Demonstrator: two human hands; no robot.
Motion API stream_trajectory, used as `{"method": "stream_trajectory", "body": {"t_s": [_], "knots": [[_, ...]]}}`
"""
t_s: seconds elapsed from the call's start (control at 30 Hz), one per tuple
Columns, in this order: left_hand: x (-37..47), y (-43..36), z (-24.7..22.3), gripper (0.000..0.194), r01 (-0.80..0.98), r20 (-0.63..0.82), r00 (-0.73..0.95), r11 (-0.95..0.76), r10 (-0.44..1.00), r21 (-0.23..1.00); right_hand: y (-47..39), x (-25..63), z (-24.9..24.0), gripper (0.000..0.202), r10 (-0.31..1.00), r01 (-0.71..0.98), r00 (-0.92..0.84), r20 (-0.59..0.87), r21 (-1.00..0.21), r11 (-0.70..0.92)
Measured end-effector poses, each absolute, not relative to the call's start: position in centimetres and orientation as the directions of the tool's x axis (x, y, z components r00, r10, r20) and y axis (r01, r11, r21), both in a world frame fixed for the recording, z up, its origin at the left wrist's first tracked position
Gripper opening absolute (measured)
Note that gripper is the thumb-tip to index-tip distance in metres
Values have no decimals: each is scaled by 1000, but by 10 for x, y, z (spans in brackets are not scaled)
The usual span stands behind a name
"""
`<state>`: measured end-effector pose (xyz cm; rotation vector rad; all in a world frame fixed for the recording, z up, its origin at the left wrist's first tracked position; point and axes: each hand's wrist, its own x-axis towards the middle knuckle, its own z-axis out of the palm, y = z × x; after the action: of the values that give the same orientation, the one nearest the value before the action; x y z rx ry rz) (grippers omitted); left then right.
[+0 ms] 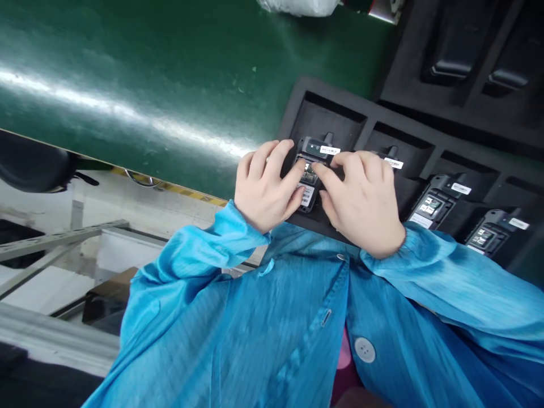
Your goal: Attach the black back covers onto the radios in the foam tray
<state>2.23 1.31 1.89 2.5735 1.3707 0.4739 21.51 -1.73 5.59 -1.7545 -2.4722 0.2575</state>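
A black foam tray with rectangular pockets [374, 122] lies on the glossy green work surface [140, 73]; two more black handheld units with white labels [436, 201] rest in pockets to the right, and a second dark tray [467, 51] sits beyond. Both hands grip a small black plastic handheld device with white barcode labels [313, 164] over the tray's leftmost pocket: the left hand [266, 190] and right hand [361, 201] curl narrowly around it, fingers pressing its face. Crinkled blue smock sleeves [204, 255] hide the wrists.
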Motion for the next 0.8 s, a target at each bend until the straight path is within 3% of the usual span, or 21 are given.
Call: {"method": "stream_trajectory", "body": {"t_s": [0.47, 0.57, 0.67, 0.8], "knots": [[20, 10, 20, 49, 773, 219, 548, -589, 808, 238, -15, 217, 54, 39, 953, 927, -303, -3, -231, 294], [8, 10, 16, 66, 722, 252, 572, -625, 781, 296, -15, 217, 57, 38, 951, 926, -309, -18, -232, 297], [-5, 12, 8, 96, 655, 261, 587, -638, 767, 403, -22, 226, 67, 40, 951, 912, -310, 1, -281, 298], [-10, 15, -2, 120, 551, 217, 649, -647, 729, 526, -46, 258, 80, 39, 984, 900, -155, 89, -399, 177]]}}
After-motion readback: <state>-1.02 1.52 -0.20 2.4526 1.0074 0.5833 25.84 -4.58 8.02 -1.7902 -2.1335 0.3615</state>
